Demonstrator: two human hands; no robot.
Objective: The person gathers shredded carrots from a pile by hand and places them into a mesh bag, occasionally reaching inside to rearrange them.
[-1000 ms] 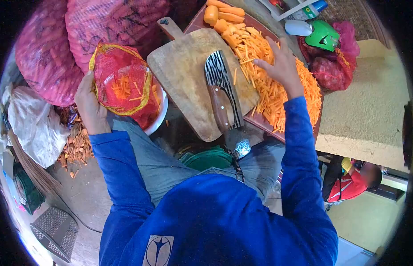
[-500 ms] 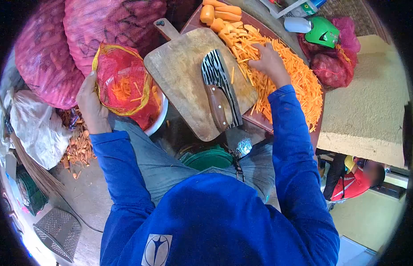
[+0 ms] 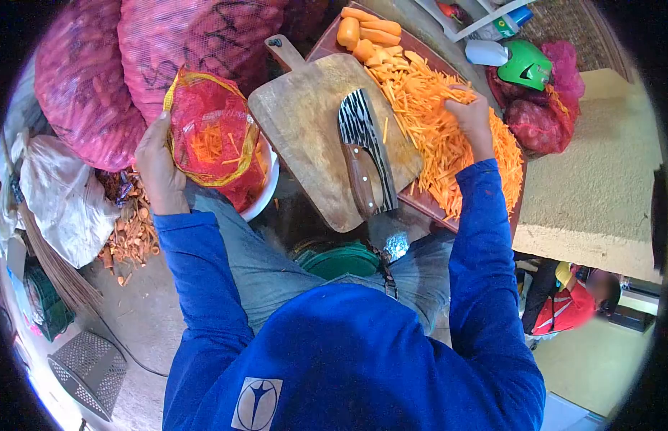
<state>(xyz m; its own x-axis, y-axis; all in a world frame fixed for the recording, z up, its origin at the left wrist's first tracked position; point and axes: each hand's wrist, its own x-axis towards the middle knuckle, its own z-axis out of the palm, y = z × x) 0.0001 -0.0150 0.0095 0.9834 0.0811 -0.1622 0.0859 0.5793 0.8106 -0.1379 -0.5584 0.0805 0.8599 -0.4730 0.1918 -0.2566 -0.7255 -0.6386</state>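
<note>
My left hand (image 3: 160, 164) grips the yellow rim of a red mesh bag (image 3: 212, 133), which is held open over a white bowl (image 3: 265, 188) and has some carrot strips inside. On the right, my right hand (image 3: 472, 118) is in the pile of cut carrot strips (image 3: 438, 154), its fingers curled around some strips and partly hidden. Between the hands lies a wooden cutting board (image 3: 298, 122). A knife (image 3: 364, 154) with a striped blade and brown handle rests on it. Peeled whole carrots (image 3: 380, 36) sit at the far end of the pile.
Large red mesh sacks (image 3: 194, 50) stand at the back left, near a white sack (image 3: 68, 197) and peelings (image 3: 133, 233). A green container (image 3: 341, 260) is between my knees. At the right are a green object (image 3: 524, 65), a red bag (image 3: 538, 126) and another person (image 3: 567, 305).
My right hand has moved right and slightly down through the strips, and its fingers have closed. The left hand still holds the bag. The view has shifted a little.
</note>
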